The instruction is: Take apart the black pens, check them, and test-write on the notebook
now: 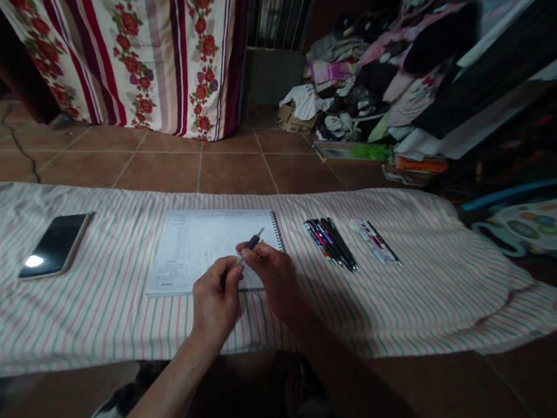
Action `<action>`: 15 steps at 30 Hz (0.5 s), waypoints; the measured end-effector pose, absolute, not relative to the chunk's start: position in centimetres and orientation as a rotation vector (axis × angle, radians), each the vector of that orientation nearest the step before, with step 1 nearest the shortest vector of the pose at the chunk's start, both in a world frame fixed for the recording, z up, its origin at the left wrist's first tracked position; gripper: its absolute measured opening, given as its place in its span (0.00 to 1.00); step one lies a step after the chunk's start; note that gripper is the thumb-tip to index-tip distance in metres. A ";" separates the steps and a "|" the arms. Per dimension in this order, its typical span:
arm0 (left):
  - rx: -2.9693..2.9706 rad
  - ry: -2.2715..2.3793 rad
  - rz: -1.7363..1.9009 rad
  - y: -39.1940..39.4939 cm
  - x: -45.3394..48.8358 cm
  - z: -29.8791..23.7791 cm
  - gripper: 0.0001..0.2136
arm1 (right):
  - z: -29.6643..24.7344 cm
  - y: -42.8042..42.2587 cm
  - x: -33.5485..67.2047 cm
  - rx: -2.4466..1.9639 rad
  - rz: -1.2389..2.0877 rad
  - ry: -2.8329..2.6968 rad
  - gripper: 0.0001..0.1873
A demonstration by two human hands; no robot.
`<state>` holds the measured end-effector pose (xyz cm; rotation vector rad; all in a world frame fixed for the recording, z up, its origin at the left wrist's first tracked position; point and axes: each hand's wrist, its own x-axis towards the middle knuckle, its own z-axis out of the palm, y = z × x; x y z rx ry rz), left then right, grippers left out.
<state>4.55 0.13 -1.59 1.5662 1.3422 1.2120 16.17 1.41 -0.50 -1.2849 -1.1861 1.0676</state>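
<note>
Both hands meet over the near edge of a spiral-bound notebook (201,234) that lies on a striped cloth. In my right hand (279,276), thumb and fingers pinch a black pen (253,241) whose silvery tip points up and away to the right. My left hand (216,300) is closed around a dark, slim piece (224,277), mostly hidden by the fingers. Something small and pale shows between the fingertips; whether it joins the two dark parts I cannot tell. To the right of the notebook lies a row of several pens (331,244), with a smaller group of pens (377,241) beyond it.
A phone (56,244) rests at the left on the striped cloth (115,274). Past the far edge are floor tiles (167,161) and a floral curtain (140,57). Heaped clothes (367,64) fill the back right. A paint-palette-like tray (546,222) sits at the far right.
</note>
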 end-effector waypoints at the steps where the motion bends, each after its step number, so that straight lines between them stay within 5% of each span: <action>1: 1.542 1.338 1.218 0.1 4.6 -1.7 0.09 | -0.6 1.4 16.1 -1.295 1.079 -1.178 0.13; 15: 0.996 0.971 1.092 0.2 5.2 -1.1 0.17 | -0.4 1.9 17.0 -1.077 1.223 -1.194 0.19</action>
